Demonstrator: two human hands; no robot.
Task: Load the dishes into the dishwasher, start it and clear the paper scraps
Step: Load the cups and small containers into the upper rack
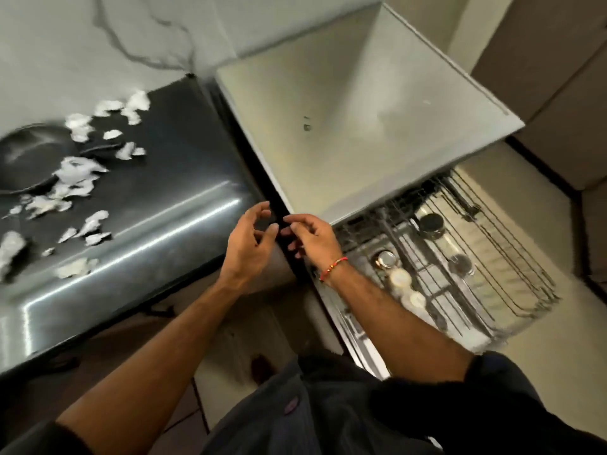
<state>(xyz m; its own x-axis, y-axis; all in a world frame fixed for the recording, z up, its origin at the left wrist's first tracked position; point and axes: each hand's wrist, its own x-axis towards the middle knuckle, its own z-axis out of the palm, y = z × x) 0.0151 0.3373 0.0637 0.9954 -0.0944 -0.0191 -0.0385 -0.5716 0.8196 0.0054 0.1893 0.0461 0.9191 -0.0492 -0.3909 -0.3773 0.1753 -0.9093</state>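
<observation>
Left hand and right hand are held close together, fingers loosely curled, nothing gripped; paper scraps are scattered on the dark surface at left; dishes are seen in the dishwasher rack, pulled out at right.

Dim, soft-focus wide-angle view with bent edges; bright glare streaks cross the steel counter, scraps smeared.
</observation>
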